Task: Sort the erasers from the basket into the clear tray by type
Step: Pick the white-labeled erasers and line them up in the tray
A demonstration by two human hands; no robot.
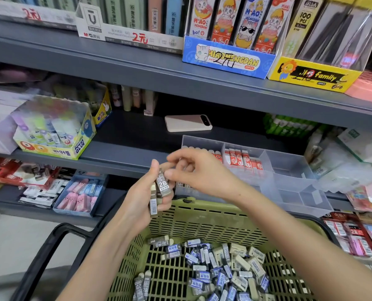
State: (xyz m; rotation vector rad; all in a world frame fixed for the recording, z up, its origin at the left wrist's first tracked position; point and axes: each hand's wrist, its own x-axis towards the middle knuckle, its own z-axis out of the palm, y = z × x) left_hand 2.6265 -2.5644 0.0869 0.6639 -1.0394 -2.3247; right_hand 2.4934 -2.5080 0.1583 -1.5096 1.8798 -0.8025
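My left hand point(146, 192) grips a small stack of grey 2B erasers point(160, 192) upright above the far rim of the green basket point(202, 216). My right hand point(193, 168) meets it from the right and pinches the top of the front eraser. In the basket lie several loose erasers point(219, 268) in grey, blue and cream sleeves. The clear tray point(289, 170) stands on the shelf just behind my hands. Its left compartments hold rows of red-and-white erasers point(241, 159); its right compartments look bare. My hands hide part of the tray's left side.
A phone point(188, 123) lies on the shelf behind the tray. A glue display box point(54, 135) stands to the left. Boxes of erasers point(78, 194) fill the lower shelf at left, packs point(352, 233) at right. The basket's black handle point(57, 240) juts left.
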